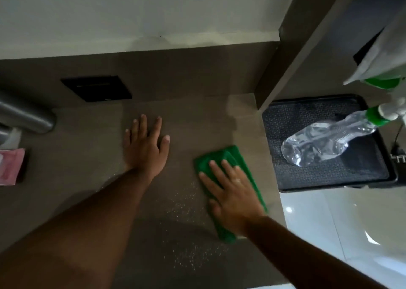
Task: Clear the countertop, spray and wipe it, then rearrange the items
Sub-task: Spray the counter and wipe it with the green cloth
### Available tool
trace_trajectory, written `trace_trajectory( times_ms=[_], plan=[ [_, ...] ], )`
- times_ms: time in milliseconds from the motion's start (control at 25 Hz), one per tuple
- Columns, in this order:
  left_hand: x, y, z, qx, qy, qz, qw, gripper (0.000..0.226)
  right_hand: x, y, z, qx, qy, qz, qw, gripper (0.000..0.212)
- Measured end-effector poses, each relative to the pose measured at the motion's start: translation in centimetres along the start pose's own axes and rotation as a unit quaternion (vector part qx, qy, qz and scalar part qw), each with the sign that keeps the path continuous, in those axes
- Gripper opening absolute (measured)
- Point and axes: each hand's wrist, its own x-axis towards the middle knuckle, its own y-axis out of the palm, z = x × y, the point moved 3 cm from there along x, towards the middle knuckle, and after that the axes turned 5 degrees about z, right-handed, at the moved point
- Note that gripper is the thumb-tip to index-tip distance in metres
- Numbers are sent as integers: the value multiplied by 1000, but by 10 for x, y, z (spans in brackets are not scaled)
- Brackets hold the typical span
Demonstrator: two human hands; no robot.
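A grey-brown countertop [87,161] fills the middle of the head view. Fine spray droplets [186,203] speckle its front centre. My right hand [230,192] lies flat with straight fingers on a folded green cloth [222,157] and presses it onto the counter near the right edge. My left hand [146,146] rests flat on the bare surface to the left of the cloth, fingers spread. A clear spray bottle [325,141] with a green collar and white trigger lies tilted on a black tray [329,183] to the right of the counter.
A black socket plate [96,88] sits on the back panel. A steel cylinder [26,117] and a pink packet [11,165] are at the far left. A grey upright panel [285,58] bounds the counter's right side. Glossy pale floor [329,222] lies below the tray.
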Motion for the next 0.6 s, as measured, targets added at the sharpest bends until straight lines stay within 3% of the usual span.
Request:
trace_trajectory(
  times_ms=[80, 160, 280, 320, 400, 480, 560, 600],
  plan=[
    [2, 2, 1, 1, 0, -3, 1000, 62, -25, -1, -46, 10, 66, -20, 998, 84],
    [2, 3, 2, 0, 4, 1, 1000, 63, -20, -7, -75, 52, 180, -20, 982, 82],
    [2, 6, 2, 3, 9, -2, 1000, 64, 20, -19, -49, 74, 295, -61, 951, 72],
    [2, 6, 2, 2, 9, -1, 1000, 64, 29, -17, -18, 55, 271, -60, 959, 70],
    [0, 3, 1, 3, 7, 5, 1000, 65, 29, 0, 74, 31, 143, -59, 988, 65],
    [-1, 0, 1, 5, 5, 9, 1000, 66, -2, 25, 160, 47, 17, -3, 999, 63],
    [-3, -2, 2, -1, 8, 12, 1000, 65, -41, 30, 164, 55, 3, 13, 998, 65],
    [-4, -2, 2, -3, 11, 15, 1000, 65, -59, 31, 142, 48, 41, -10, 998, 68]
  ],
)
